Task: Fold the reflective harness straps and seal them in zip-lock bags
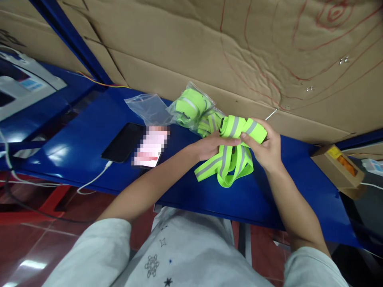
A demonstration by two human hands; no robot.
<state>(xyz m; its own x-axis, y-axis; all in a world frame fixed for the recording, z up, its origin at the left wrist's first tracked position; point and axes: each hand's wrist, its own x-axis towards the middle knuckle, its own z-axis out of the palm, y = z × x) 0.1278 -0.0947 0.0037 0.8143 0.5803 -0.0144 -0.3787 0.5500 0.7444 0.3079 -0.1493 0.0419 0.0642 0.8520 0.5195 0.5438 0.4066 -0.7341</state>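
Both hands hold a neon-yellow reflective strap [235, 126] with a grey stripe, partly bundled, above the blue table. My left hand [211, 144] grips the bundle's left side, its thumb pressed across the front. At the right end, my right hand [266, 145] is closed around the folded strap, thumb in front. Loose loops of the strap hang below the hands toward the table. Just behind my left hand lie more yellow straps in a clear plastic bag [191, 105]. Fingers behind the bundle are hidden.
On the blue table [80, 115] lie a black phone [122, 142], a phone with a lit, blurred screen [151, 146], and a clear bag [148, 107]. A white cable [94, 181] reaches the black phone. A cardboard box [338, 165] stands right. Cardboard [179, 44] walls the back.
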